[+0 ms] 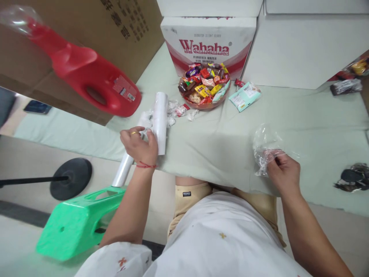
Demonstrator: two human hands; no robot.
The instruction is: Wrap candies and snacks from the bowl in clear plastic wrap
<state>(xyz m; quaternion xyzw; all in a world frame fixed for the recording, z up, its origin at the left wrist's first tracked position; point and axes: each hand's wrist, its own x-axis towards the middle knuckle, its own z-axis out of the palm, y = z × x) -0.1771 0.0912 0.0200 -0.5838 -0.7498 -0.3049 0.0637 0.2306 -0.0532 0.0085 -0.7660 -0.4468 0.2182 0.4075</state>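
Note:
My left hand [141,145] is beside a white roll [160,123] near the table's front edge, its thumb close to the roll. Its thumb and forefinger curve toward each other around a bit of clear plastic; whether they grip it is unclear. A second white roll [123,169] lies partly behind this hand. On the right, my right hand [283,169] is closed on a crumpled clear plastic bag [262,154], which spreads out above and left of the fingers. Crumpled wrappers [173,109] lie around the upright-pointing roll.
A bowl of candies [205,103] stands before a Wahaha box [210,42]. A teal packet [245,96] lies beside it. A red bottle [95,82] is at the left, a green stool [72,227] below, dark items [352,177] at the right edge.

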